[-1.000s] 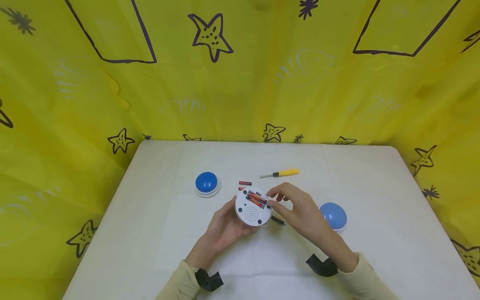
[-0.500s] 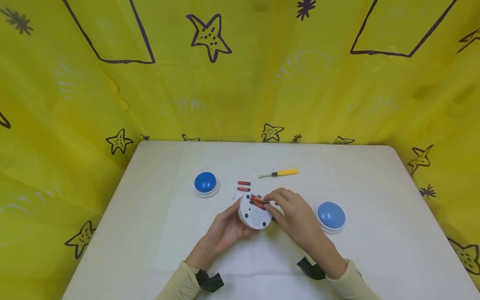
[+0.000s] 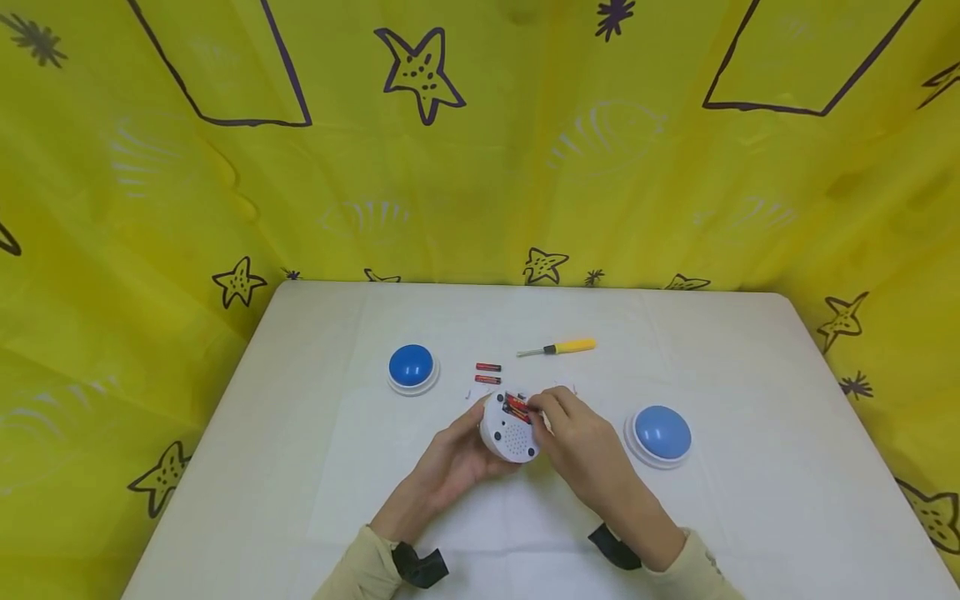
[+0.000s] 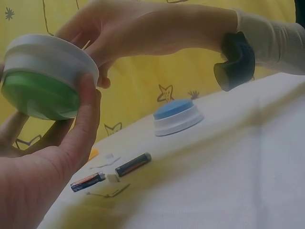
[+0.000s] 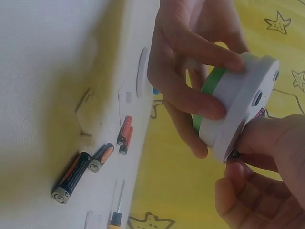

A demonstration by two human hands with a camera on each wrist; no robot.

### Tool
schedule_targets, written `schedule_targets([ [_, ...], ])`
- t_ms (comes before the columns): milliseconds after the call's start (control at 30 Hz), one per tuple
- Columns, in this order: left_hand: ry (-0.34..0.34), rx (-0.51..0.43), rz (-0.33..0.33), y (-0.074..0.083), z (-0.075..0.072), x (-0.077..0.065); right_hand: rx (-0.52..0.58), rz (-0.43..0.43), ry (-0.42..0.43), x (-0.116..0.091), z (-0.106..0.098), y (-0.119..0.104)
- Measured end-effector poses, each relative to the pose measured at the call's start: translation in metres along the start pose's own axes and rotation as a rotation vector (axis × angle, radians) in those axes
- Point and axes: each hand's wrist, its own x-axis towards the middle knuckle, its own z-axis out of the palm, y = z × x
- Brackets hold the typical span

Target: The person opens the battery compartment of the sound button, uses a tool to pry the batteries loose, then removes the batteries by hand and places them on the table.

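My left hand [image 3: 450, 467] grips a round white push button [image 3: 512, 440], tilted so its underside faces the head camera. Its green dome [image 4: 40, 95] points downward in the left wrist view. Red batteries [image 3: 516, 407] show in the uncovered battery compartment, beside a speaker grille and dark rubber feet. At the compartment's right end, the curled fingers of my right hand [image 3: 588, 450] touch the base. In the right wrist view its thumb [image 5: 259, 136] lies over the base and a fingertip sits by the rim; whether a battery is pinched between them is hidden.
Two loose red batteries [image 3: 488, 373] lie behind the hands, and a yellow-handled screwdriver [image 3: 558, 347] farther back. A dark-blue-domed button [image 3: 412, 367] stands left, a light-blue-domed one [image 3: 662, 435] right. Two dark batteries [image 5: 71, 177] lie on the white table [image 3: 300, 467], near small thin pieces.
The right hand has moved left and slightly down, closer over the compartment, with its fingers bunched more. The held button has shifted slightly right and turned more edge-on.
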Motion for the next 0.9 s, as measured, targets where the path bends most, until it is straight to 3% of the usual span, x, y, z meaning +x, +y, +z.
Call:
schedule_targets([
  [367, -0.008, 0.042, -0.008, -0.0015, -0.0036, -0.0017, 0.071, 0.012, -0.011, 0.0000, 0.0018, 0.0033],
  [900, -0.006, 0.015, 0.001, 0.0029, -0.0031, -0.0065, 0.088, 0.033, -0.029, -0.0035, -0.0027, 0.0060],
])
